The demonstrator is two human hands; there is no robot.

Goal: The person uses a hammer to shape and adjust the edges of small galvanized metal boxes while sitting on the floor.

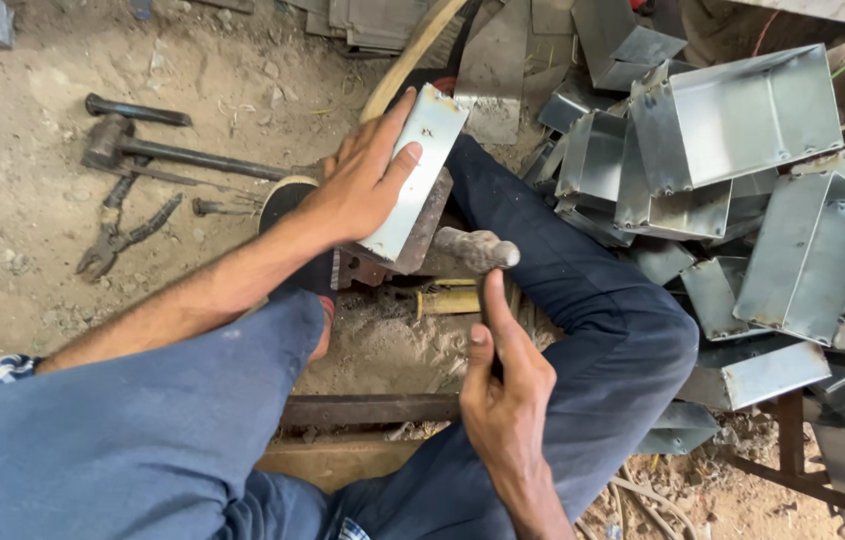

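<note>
a folded grey sheet-metal piece (pixel 421 175) stands tilted on a rusty block (pixel 428 235); beside it, a worn mallet head (pixel 476 250).
</note>
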